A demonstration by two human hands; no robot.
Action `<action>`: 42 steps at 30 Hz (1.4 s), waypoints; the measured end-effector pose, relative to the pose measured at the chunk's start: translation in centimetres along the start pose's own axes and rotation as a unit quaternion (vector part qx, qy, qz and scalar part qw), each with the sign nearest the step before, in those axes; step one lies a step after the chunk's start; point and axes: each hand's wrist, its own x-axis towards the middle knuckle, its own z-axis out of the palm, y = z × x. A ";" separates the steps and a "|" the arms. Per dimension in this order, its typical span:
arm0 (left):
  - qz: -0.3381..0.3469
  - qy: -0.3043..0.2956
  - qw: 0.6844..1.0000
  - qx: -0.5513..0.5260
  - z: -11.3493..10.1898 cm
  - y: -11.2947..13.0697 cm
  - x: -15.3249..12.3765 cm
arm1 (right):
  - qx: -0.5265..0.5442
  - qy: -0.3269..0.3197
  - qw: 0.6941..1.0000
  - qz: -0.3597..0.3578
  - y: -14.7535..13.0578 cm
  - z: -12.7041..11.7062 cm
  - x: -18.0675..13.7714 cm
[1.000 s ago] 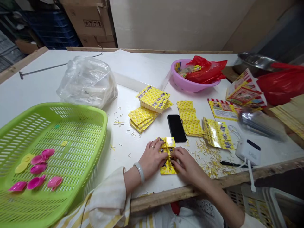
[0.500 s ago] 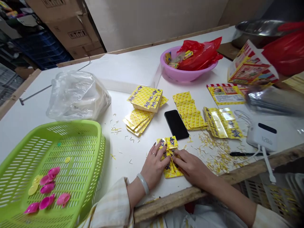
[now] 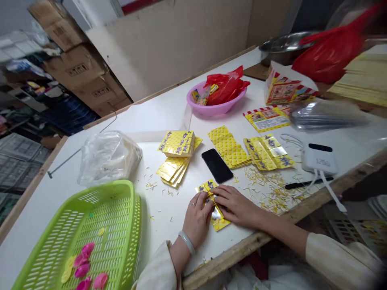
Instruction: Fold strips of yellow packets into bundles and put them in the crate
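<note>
At the near edge of the white surface (image 3: 151,117), by its wooden rim, a person's two hands meet over a yellow card (image 3: 219,222). It lies flat and slanted, its lower end poking out beneath the fingers. From the left, the left hand (image 3: 197,219), a pale bangle (image 3: 186,243) at its wrist, lies on the card with fingers bent and close together. Opposite, the right hand (image 3: 237,205) rests with curled fingers near the raised seam down the middle; I can't tell from where I stand whether either hand actually pinches an edge.

Just beyond the card is a black phone (image 3: 217,165). Left of that, a block (image 3: 176,142) of yellow cards sits on a looser, fanned stack (image 3: 172,171); to the phone's right lies an overlapping row (image 3: 229,147), then a folded bundle (image 3: 268,153). Thin yellow scraps (image 3: 269,191) litter the area near the right hand, next to a black pen (image 3: 308,183) and a power bank (image 3: 319,159) with a white cable.

Over on the left, a green basket (image 3: 133,193) holds pink pieces (image 3: 100,280), with a clear bag (image 3: 109,157) behind it. Farther back, a pink basin (image 3: 217,109) carries a crumpled red bag (image 3: 223,86).
</note>
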 end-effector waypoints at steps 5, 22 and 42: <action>0.004 0.004 1.000 0.009 -0.3 -0.1 0.3 | 0.000 0.036 0.999 0.016 -0.3 0.6 0.0; -0.022 0.087 0.993 -0.072 -0.2 -0.7 -0.3 | 0.058 0.165 0.956 0.233 -2.5 -0.7 -2.7; -0.015 0.113 0.990 -0.078 2.0 -1.9 -0.7 | 0.224 0.117 0.935 0.248 -2.3 -0.3 -2.0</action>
